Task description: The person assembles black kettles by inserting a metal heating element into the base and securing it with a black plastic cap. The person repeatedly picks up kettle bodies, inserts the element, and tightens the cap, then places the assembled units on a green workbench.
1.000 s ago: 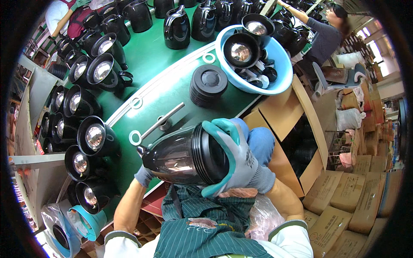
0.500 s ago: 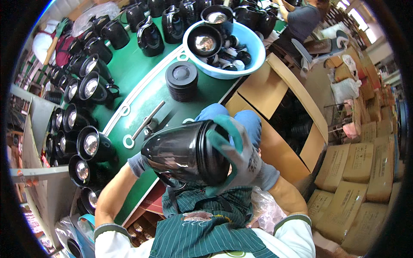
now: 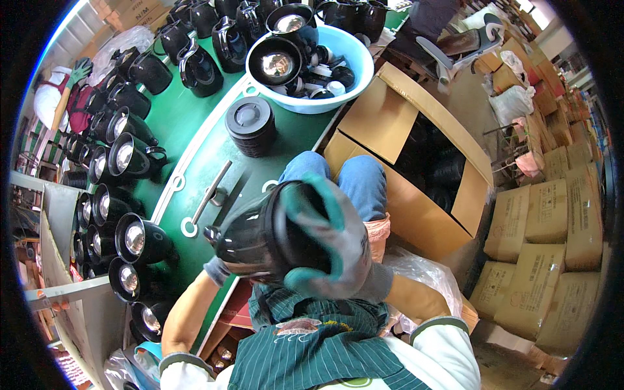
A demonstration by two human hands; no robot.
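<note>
A glossy black jug (image 3: 250,239) lies tilted on its side above my lap, its wide ribbed end toward the right. My left hand (image 3: 218,270) supports it from the left; only the glove cuff shows and the fingers are hidden behind the jug. Across the wide end, my right hand (image 3: 348,244), in a grey and green glove, is closed round the rim with thumb and fingers on opposite sides. It is smeared by motion. Beyond the jug, a stack of black round lids (image 3: 251,125) stands on the green table (image 3: 208,140).
A metal bar fixture (image 3: 211,198) is on the table. Several black jugs (image 3: 135,237) line the left and far side. A light blue basin (image 3: 361,71) holds jugs and small parts. To my right stand an open carton (image 3: 370,123) and stacked cartons (image 3: 546,214).
My right hand has turned about the jug's wide end, its fingers now further over the opening. The view has shifted slightly, and the jug is still held above my lap.
</note>
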